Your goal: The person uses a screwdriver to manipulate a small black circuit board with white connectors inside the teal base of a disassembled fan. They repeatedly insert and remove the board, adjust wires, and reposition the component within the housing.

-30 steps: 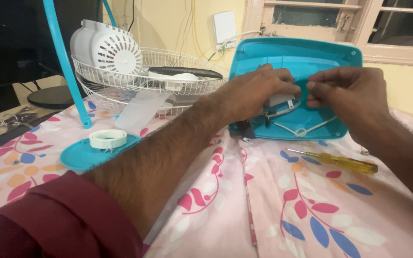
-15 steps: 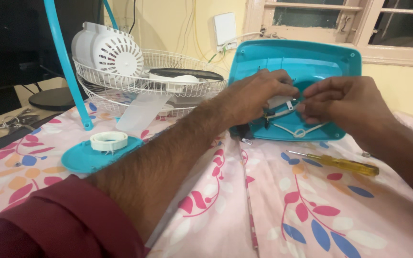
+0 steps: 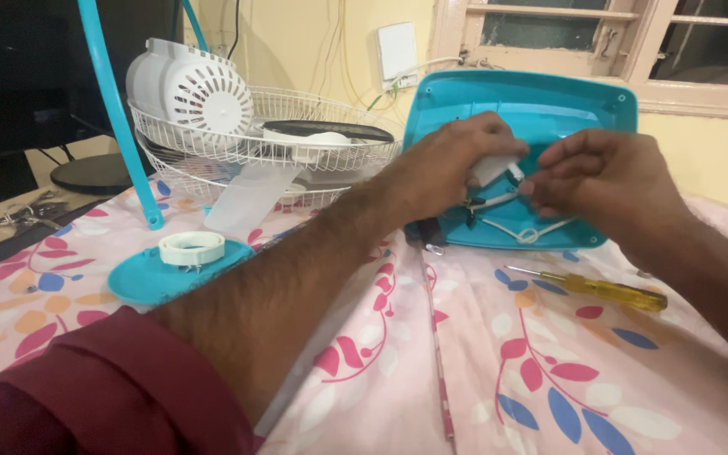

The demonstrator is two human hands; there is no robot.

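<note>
A bed sheet (image 3: 499, 371) with a flower print fills the lower frame, open and bare in front of the hands. At its far edge a teal fan base (image 3: 541, 109) stands tilted against the wall. To the left sit a white wire fan guard (image 3: 297, 135) and a teal disc (image 3: 149, 278) bearing a white ring (image 3: 191, 248). The left hand (image 3: 452, 164) grasps a small white part (image 3: 492, 168) against the base; the right hand (image 3: 604, 181) pinches wires there, its fingertips hiding them. A yellow screwdriver (image 3: 604, 289) lies just beside the base.
</note>
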